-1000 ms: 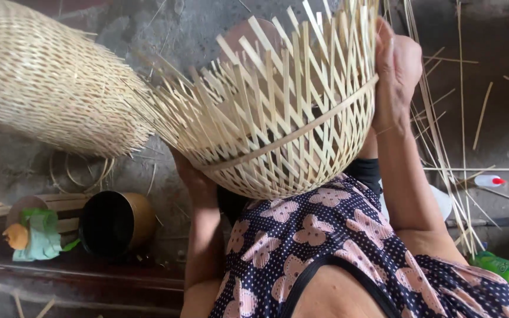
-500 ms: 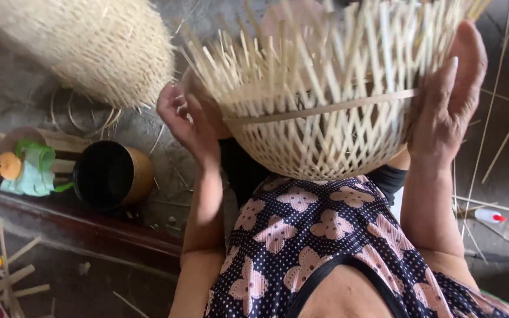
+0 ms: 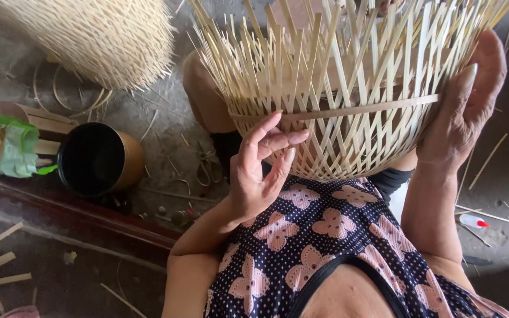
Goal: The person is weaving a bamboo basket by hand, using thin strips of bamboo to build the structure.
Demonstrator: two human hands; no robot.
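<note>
Here the half-woven bamboo basket (image 3: 349,94) rests bottom-down on the person's lap, its unfinished upright strips fanning out toward the top of the view. The right hand (image 3: 466,112) lies flat against the basket's right wall, fingers extended and palm pressed to the weave, steadying it without closing around anything. The left hand (image 3: 260,171) hovers at the front wall with the fingers loosely curled and partly open; the fingertips (image 3: 293,138) touch or nearly touch the strips just under the horizontal band (image 3: 349,111), and whether they pinch a strip I cannot tell.

To do this part well, it seems wise to keep the right palm firm so the frame does not spin, and to work the left fingertips close to the band, nudging each strip snug against its neighbour, since thin strips like these would likely kink or split if bent sharply.

The basket is pale, dry, flat-split bamboo in an open diagonal lattice, tight at the rounded base and loose above. A finished basket (image 3: 95,35) of finer weave lies on the grey concrete floor (image 3: 166,135) at upper left. Just beside it stands a round tin can (image 3: 98,159), brassy outside and dark within, next to a crumpled green cloth (image 3: 10,150). Loose bamboo slivers (image 3: 490,159) lie scattered on the right, and the person wears a dark dotted dress (image 3: 325,235) with pink flowers.
</note>
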